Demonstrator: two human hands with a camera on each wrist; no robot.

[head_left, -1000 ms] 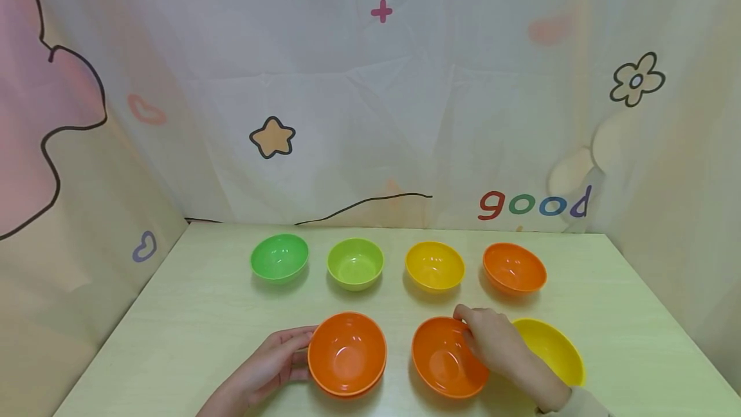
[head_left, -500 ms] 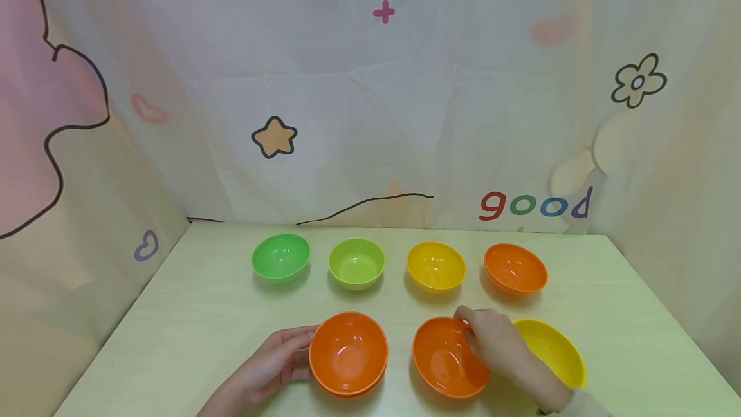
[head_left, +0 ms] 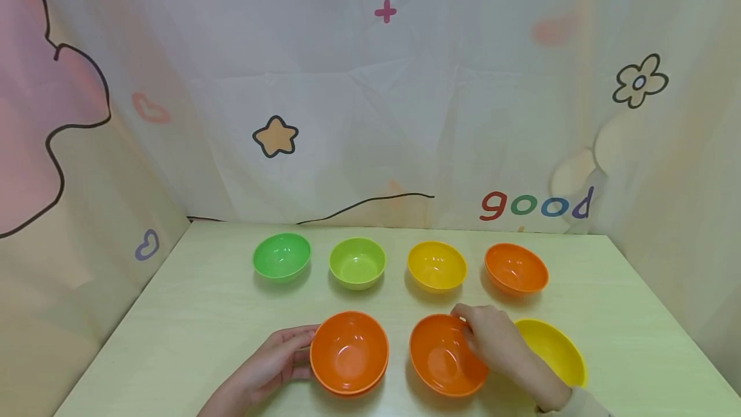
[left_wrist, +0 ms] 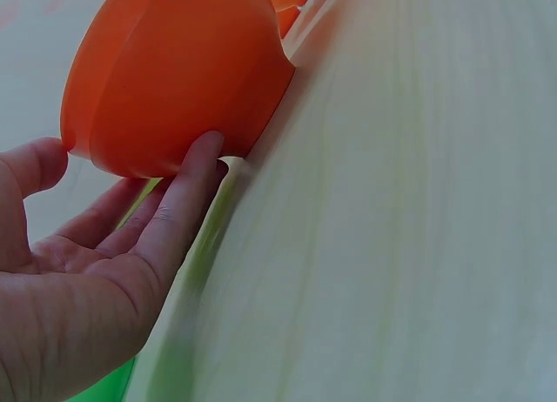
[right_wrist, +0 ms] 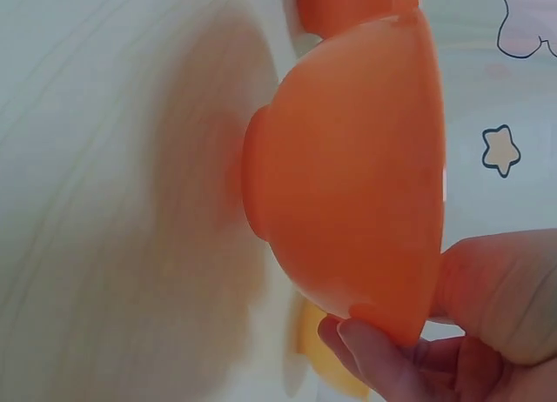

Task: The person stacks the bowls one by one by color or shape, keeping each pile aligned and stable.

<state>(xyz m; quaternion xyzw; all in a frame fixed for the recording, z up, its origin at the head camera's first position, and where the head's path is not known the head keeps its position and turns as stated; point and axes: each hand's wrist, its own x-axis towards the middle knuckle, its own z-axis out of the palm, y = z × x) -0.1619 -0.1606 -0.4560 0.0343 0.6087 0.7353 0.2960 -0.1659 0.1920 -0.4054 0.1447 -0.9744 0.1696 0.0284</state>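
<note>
A small stack of orange bowls point(head_left: 349, 352), one nested in another, sits at the front middle of the table. My left hand point(head_left: 280, 359) is at its left side, fairly straight fingers against the outer wall and thumb tip at the rim. To the right, a single orange bowl point(head_left: 442, 356) is pinched at its far right rim by my right hand point(head_left: 492, 340), thumb and fingers on either side of the wall. In the right wrist view this bowl point(right_wrist: 357, 167) stands close over the table, its shadow beside the foot.
A yellow bowl point(head_left: 552, 349) is partly hidden behind my right forearm. Along the back stand a green bowl point(head_left: 282, 257), a lime bowl point(head_left: 357, 264), an amber bowl point(head_left: 437, 267) and an orange bowl point(head_left: 516, 269). A printed curtain point(head_left: 347, 114) hangs behind the table point(head_left: 173, 314).
My right hand and the orange bowl it pinches have shifted slightly left, toward the stack. The left hand and the stack stay in place.
</note>
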